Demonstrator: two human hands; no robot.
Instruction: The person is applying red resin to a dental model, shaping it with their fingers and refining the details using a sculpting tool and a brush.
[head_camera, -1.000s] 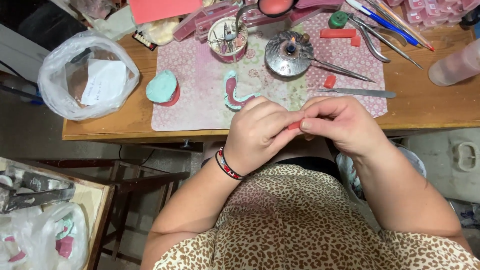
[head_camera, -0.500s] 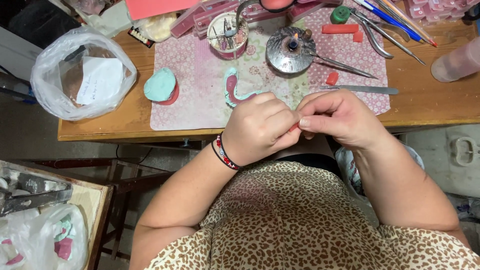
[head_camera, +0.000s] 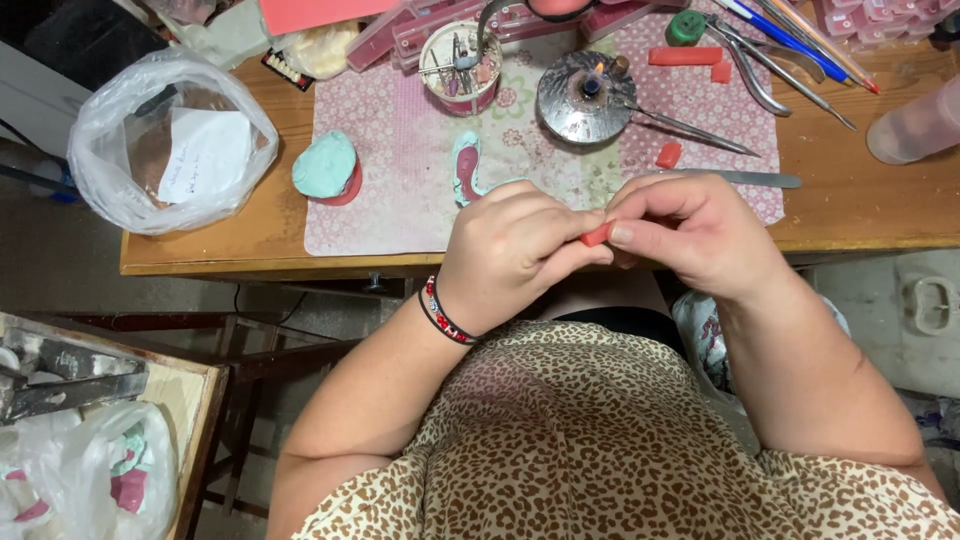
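While both the left hand (head_camera: 515, 255) and right hand (head_camera: 690, 235) pinch a red wax piece (head_camera: 596, 235), burner (head_camera: 585, 97), metal spatula (head_camera: 740, 179), teal mould (head_camera: 325, 166) behind.

A single head-worn view is given, directed steeply downward from above the person's own torso. The near edge of the wooden table (head_camera: 860, 215) is crossed in the upper half of the frame, while the lap and floor are taken in below. The left hand (head_camera: 510, 255) and right hand (head_camera: 700, 235) are seen at close range, near centre. No second view is provided, so no part of the scene is shared.
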